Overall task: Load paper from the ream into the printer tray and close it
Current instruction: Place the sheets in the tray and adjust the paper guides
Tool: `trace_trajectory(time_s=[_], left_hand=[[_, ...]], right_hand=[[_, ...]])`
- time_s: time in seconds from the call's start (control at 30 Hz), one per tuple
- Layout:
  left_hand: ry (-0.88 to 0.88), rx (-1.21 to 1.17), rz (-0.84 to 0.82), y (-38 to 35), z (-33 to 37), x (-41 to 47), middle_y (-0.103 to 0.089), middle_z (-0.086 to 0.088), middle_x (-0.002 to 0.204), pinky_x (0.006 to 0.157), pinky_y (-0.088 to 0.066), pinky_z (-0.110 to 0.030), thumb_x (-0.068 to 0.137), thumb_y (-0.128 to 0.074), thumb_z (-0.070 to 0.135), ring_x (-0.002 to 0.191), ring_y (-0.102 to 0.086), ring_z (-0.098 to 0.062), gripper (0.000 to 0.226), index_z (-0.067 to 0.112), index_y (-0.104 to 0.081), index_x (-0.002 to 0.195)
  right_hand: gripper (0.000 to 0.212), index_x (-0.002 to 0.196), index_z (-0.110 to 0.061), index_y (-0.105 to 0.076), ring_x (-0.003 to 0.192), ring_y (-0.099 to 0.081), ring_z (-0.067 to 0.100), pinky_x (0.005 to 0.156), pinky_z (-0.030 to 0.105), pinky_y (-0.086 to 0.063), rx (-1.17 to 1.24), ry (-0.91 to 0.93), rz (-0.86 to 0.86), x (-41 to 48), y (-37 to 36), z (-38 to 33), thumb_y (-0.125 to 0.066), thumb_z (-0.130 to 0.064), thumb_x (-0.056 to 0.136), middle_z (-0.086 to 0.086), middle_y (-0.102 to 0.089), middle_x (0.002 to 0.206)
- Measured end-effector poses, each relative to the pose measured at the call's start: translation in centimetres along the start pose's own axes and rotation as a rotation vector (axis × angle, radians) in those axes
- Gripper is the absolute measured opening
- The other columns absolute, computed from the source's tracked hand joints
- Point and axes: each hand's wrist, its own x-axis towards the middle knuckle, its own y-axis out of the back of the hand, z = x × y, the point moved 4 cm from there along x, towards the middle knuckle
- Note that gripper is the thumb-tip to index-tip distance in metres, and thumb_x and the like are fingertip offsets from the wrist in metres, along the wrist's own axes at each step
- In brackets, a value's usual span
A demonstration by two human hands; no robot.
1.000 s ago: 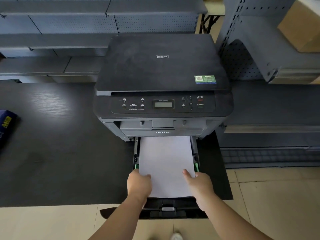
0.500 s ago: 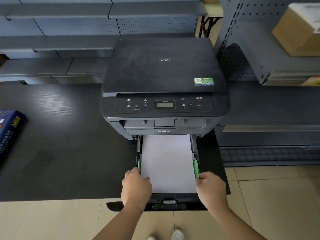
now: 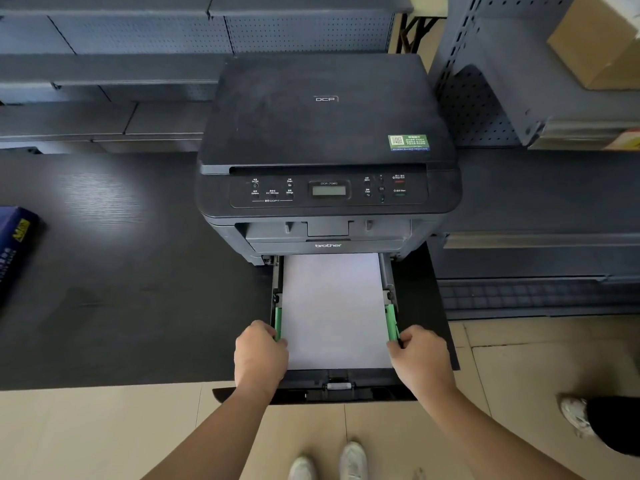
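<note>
A black Brother printer (image 3: 327,140) stands on a dark table (image 3: 121,271). Its paper tray (image 3: 346,388) is pulled out toward me, past the table's front edge, with a white paper stack (image 3: 332,306) lying flat in it. Green side guides run along both sides of the stack. My left hand (image 3: 260,355) pinches the near end of the left green guide (image 3: 278,320). My right hand (image 3: 420,358) pinches the near end of the right green guide (image 3: 391,322). The blue ream wrapper (image 3: 15,244) lies at the table's far left edge, partly cut off.
Grey perforated metal shelving (image 3: 485,109) stands behind and to the right of the printer, with a cardboard box (image 3: 602,43) on an upper shelf. Another person's shoe (image 3: 576,417) is on the tiled floor at right. My own shoes (image 3: 329,462) are below the tray.
Both hands moved off the top of the paper stack outward to the sides of the tray and closed on the green side guides. The stack now lies flat between the guides.
</note>
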Motion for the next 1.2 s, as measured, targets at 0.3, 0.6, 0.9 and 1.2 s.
trace_trajectory(time_s=[0.3, 0.6, 0.9, 1.2], left_hand=[[0.012, 0.003, -0.023, -0.3, -0.1, 0.5, -0.071, -0.012, 0.104, 0.044, -0.040, -0.021, 0.088, -0.061, 0.002, 0.072, -0.060, -0.020, 0.027, 0.006, -0.067, 0.114], [0.015, -0.056, -0.006, -0.4, 0.1, 0.3, -0.069, -0.012, 0.111, 0.044, -0.034, -0.017, 0.088, -0.055, -0.003, 0.061, -0.049, -0.006, 0.031, 0.004, -0.066, 0.116], [0.032, 0.036, -0.015, -0.4, 0.4, 0.4, -0.065, -0.008, 0.077, 0.047, -0.043, -0.025, 0.082, -0.049, -0.011, 0.054, -0.049, -0.020, 0.025, 0.011, -0.058, 0.072], [0.004, 0.042, -0.005, -1.0, 0.4, 0.7, -0.064, -0.008, 0.088, 0.052, -0.046, -0.025, 0.086, -0.048, -0.008, 0.068, -0.059, -0.026, 0.028, 0.010, -0.069, 0.093]], right_hand=[[0.006, 0.082, -0.007, -0.070, 0.061, -0.055, 0.013, 0.047, 0.012, -0.033, 0.036, 0.065, 0.016, 0.7, -0.8, 0.3, -0.070, -0.013, 0.084, 0.007, -0.066, 0.082], [0.006, 0.081, -0.007, -0.070, 0.061, -0.055, 0.012, 0.050, 0.013, -0.035, 0.061, 0.116, 0.020, 0.8, -1.1, 0.7, -0.068, -0.012, 0.084, 0.006, -0.065, 0.083], [0.005, 0.079, -0.009, -0.071, 0.067, -0.058, 0.013, 0.054, 0.015, -0.035, 0.119, 0.072, 0.011, 1.4, -1.6, 1.3, -0.069, -0.012, 0.082, 0.007, -0.068, 0.083], [0.007, 0.085, -0.009, -0.072, 0.072, -0.057, 0.014, 0.058, 0.016, -0.036, 0.124, 0.083, -0.007, 1.5, -1.5, 1.1, -0.068, -0.015, 0.084, 0.006, -0.068, 0.087]])
